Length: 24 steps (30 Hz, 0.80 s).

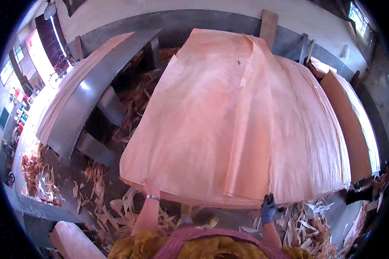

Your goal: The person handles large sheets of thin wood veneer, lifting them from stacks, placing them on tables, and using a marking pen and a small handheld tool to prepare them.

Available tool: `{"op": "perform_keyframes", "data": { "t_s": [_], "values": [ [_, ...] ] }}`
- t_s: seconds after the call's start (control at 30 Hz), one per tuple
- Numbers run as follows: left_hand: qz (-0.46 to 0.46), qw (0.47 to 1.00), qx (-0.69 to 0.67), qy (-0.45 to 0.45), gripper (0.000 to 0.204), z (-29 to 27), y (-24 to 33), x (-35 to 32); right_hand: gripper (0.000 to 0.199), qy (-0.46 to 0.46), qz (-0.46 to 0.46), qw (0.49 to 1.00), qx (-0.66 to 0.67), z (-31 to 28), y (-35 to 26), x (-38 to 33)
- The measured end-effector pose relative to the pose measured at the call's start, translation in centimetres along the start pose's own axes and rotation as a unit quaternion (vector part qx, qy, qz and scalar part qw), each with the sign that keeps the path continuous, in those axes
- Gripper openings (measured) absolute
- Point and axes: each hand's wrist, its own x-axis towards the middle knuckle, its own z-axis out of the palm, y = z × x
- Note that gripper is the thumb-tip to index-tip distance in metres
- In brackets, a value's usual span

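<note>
A broad stack of thin pinkish wood veneer sheets (190, 116) fills the middle. On top, a folded strip of veneer (250, 142) overlaps the sheet beside it, with a torn piece near the far end. My left hand (151, 187), bare with a metal band at the wrist, pinches the near edge of a veneer sheet left of centre; its fingers blend into the wood colour. Wearing a grey-blue glove with dark fingertips, my right hand (269, 209) is closed at the near edge, just right of the folded strip. Its thumb is hidden.
Veneer scraps (309, 228) litter the floor on both sides of me. Left stands a long metal-sided bench (84, 97) bearing more veneer. A brown board (348, 125) flanks the stack at right. A pale roll (75, 239) lies at lower left.
</note>
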Motion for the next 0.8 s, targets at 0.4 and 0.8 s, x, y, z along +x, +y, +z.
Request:
{"op": "perform_keyframes", "data": {
  "t_s": [0.4,0.8],
  "values": [
    [-0.089,0.911,-0.388,-0.108,0.051,-1.7,-1.6,1.5,0.049,-0.068,0.054,0.994,-0.064,-1.1,-8.2,1.9],
    [-0.134,0.960,-0.038,0.245,0.023,-1.6,2.5,0.5,0.046,-0.069,-0.257,0.869,-0.416,-3.0,9.5,6.5]
  ]
}}
